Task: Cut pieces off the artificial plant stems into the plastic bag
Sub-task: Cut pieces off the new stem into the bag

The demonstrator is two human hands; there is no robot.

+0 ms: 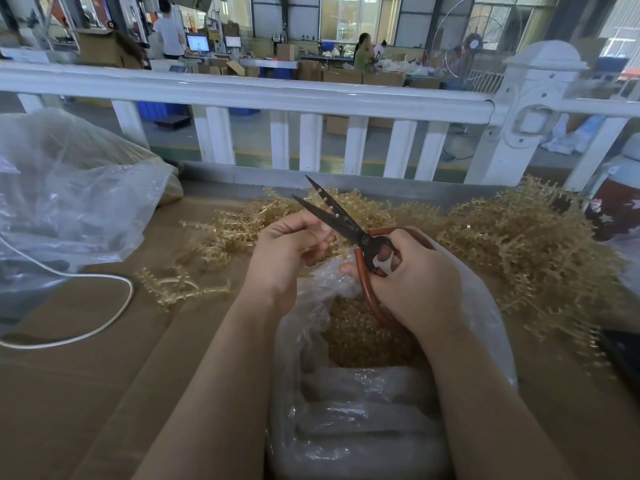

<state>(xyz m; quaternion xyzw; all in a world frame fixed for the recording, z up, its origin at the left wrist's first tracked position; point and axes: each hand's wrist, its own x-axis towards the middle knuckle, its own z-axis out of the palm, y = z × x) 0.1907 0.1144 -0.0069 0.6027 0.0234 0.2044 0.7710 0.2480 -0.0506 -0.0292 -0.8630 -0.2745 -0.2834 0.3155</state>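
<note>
My right hand [412, 282] grips the red-brown handles of black scissors [332, 216], whose blades stand apart and point up and left. My left hand [291, 247] pinches a tan artificial plant stem [337, 245] just left of the blades. Both hands hover over the mouth of a clear plastic bag [346, 403] holding several small tan cut pieces [363, 337]. A big pile of tan stems [512, 244] lies to the right and behind the hands.
Loose stems [183, 282] lie on the brown cardboard surface [86, 375] at left. A large crumpled clear bag [69, 188] and a white cable [104, 327] sit at far left. A white railing [311, 98] borders the far edge. A dark patterned container [613, 209] stands at right.
</note>
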